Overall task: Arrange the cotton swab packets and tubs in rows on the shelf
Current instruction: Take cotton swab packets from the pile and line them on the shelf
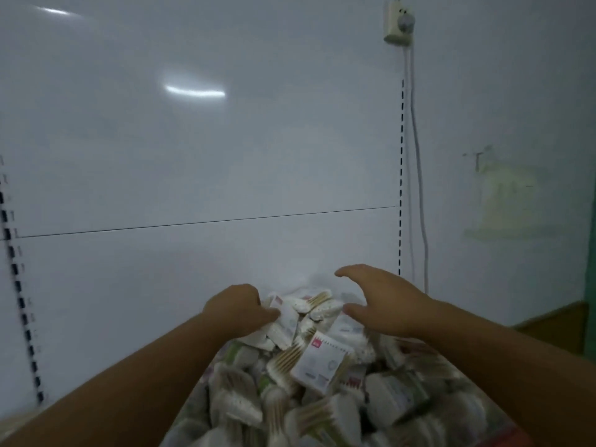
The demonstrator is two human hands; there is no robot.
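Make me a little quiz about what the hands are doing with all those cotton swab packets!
1. True or false: the left hand grips some of the packets.
2. The right hand is: A) curled in a fist, B) open above the packets, C) holding a tub.
3. Fill in: the wall socket is at the top ____ of the picture.

Key: 1 true; 2 B; 3 right.
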